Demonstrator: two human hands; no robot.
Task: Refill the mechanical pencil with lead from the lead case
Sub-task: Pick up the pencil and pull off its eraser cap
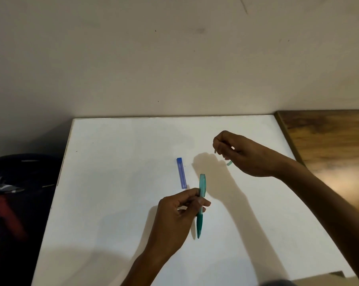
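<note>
My left hand [178,211] grips a teal mechanical pencil [201,203] around its middle, held nearly upright above the white table [112,182], tip pointing down toward me. My right hand [242,153] hovers farther back and to the right, fingers pinched on small parts: a pale thin piece [215,151] sticks down from the fingertips and a teal cap piece [229,163] shows under the palm. The blue translucent lead case [181,172] lies flat on the table just left of the pencil's top end, touched by neither hand.
A plain wall rises behind the table. A wooden surface [327,141] adjoins the table on the right. Dark bags or cloth [15,195] sit low on the left beside the table edge.
</note>
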